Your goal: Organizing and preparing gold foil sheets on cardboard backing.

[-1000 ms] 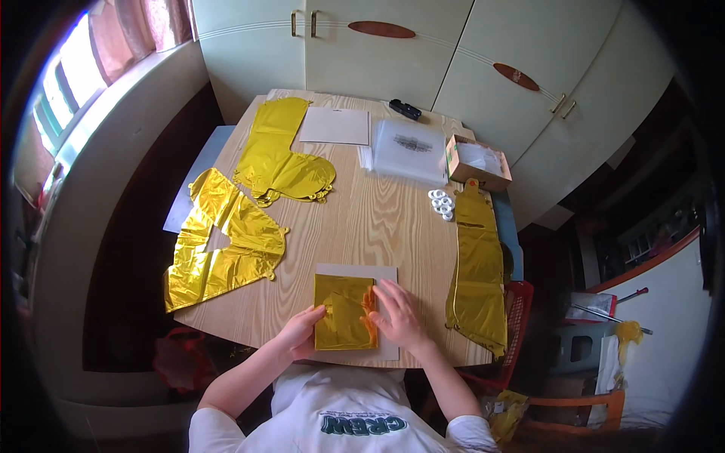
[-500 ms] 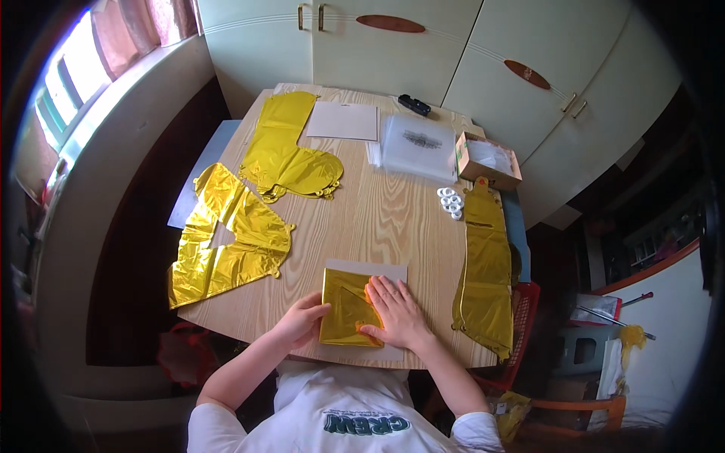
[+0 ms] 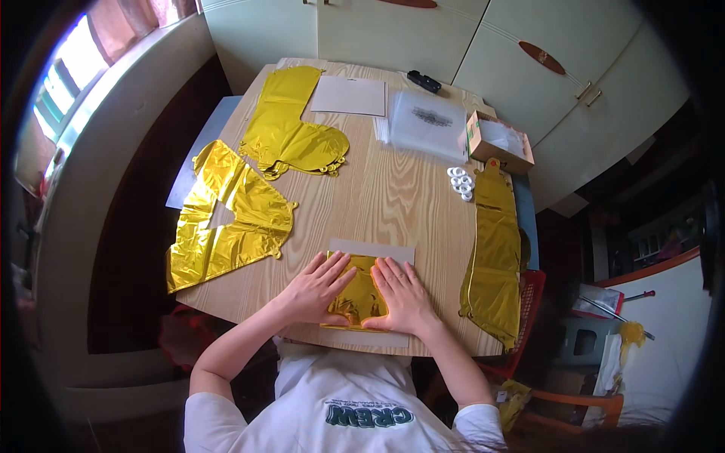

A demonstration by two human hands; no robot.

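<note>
A gold foil balloon (image 3: 356, 291), folded into a flat square, lies on a pale card (image 3: 377, 250) at the table's near edge. Flat on the left part of the foil rests my left hand (image 3: 316, 291), its fingers stretched out toward the far side. My right hand (image 3: 401, 296) is spread over the right edge of the foil, fingers also extended. Both thumbs point inward near the bottom of the fold. Card shows beyond the far and near sides of the foil; the palms cover its side edges.
Flat gold foil balloons lie at the left (image 3: 234, 226), far left (image 3: 283, 113) and right (image 3: 495, 257). White ribbon rolls (image 3: 460, 183), clear plastic bags (image 3: 427, 128), an open box (image 3: 500, 143), a stack of cards (image 3: 349, 96) and a black stapler-like object (image 3: 424, 81) occupy the far side.
My left hand has moved from the foil's left edge onto its top and flattened. My right hand stays spread at the right side. The whole view has shifted slightly.
</note>
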